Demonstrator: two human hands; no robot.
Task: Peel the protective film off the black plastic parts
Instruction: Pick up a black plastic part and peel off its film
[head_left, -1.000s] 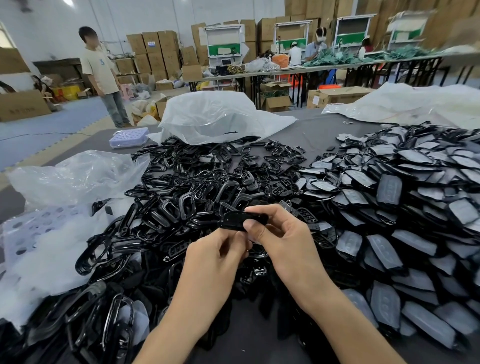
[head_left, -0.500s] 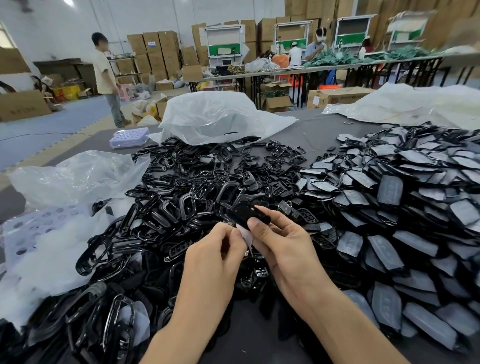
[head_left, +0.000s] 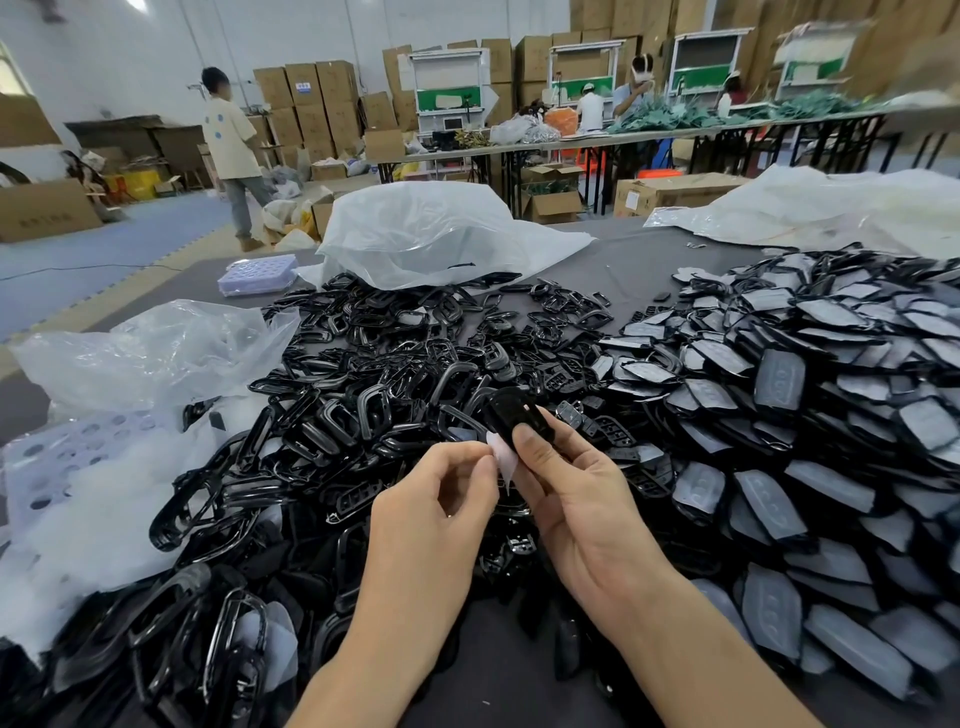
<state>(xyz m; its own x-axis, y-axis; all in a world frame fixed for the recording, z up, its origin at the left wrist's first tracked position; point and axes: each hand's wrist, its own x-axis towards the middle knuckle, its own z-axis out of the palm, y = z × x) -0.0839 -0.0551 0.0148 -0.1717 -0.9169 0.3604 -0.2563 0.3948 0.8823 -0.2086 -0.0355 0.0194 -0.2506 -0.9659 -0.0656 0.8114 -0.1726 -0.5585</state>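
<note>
Holds both bare arms out forward, left forearm (head_left: 374, 649) and right forearm (head_left: 691, 649) angled in toward the black plastic part (head_left: 511, 410). Grips that part in the right hand (head_left: 571, 499), just below and right of it, with the thumb pressed flat on its near face, the fingers curled round behind and the palm turned up and leftward. Pinches the white protective film (head_left: 503, 460) in the left hand (head_left: 441, 499), below and left of the part, with thumb and forefinger tips closed on the film at the part's lower end and the other fingers loosely curled underneath. Holds the hands close together, thumbs almost touching just under the part, the left wrist straight and the right bent slightly inward.
</note>
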